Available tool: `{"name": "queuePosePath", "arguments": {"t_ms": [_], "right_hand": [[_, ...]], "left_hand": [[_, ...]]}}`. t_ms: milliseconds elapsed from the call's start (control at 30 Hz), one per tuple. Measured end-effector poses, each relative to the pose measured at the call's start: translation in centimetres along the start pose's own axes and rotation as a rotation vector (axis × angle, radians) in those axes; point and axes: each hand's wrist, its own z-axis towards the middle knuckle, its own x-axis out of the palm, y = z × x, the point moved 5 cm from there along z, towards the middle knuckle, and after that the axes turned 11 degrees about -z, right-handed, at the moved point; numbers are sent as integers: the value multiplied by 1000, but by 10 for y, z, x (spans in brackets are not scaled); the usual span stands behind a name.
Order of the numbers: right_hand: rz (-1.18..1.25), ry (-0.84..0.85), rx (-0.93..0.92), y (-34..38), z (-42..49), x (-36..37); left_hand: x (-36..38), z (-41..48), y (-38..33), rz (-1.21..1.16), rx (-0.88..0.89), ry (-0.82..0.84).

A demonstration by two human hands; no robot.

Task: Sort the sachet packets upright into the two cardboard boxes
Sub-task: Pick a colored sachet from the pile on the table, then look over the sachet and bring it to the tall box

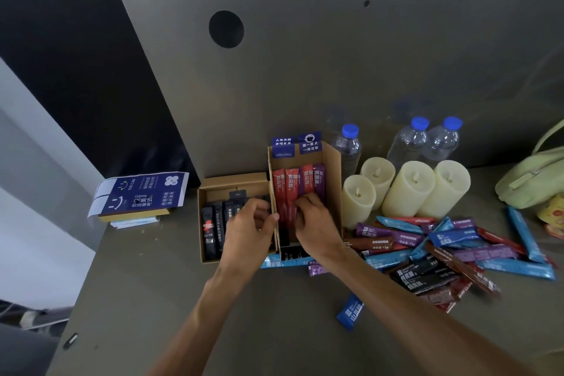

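Two open cardboard boxes stand side by side on the grey table. The left box (213, 185) holds several black sachets (210, 229) standing upright. The taller right box (334, 174) holds red and purple sachets (293, 183) standing upright. My left hand (250, 223) rests over the left box, its thumb on the wall between the boxes. My right hand (314, 220) reaches into the right box, fingers pressed against the red and purple sachets. A loose pile of blue, purple, red, brown and black sachets (442, 250) lies on the table to the right.
Three cream pillar candles (409, 189) and three water bottles (409, 140) stand behind the pile. A green bag (531, 177) sits at the far right. A blue printed carton (143, 192) lies left of the boxes. One blue sachet (349, 311) lies near the table's front.
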Motion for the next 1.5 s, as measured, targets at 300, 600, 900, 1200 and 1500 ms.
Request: {"name": "queuePosePath", "arguments": {"t_ms": [300, 600, 900, 1200, 1500], "right_hand": [[35, -23, -9, -36, -111, -66], [-16, -41, 263, -129, -172, -98], [5, -61, 325, -147, -173, -122], [-48, -52, 308, -169, -146, -132], [-91, 204, 165, -159, -113, -136]], "left_hand": [[18, -66, 35, -5, -89, -20], [150, -93, 4, 199, 74, 383], [223, -64, -27, 553, 151, 456], [225, -50, -43, 717, 119, 448], [166, -44, -84, 309, 166, 259]]}}
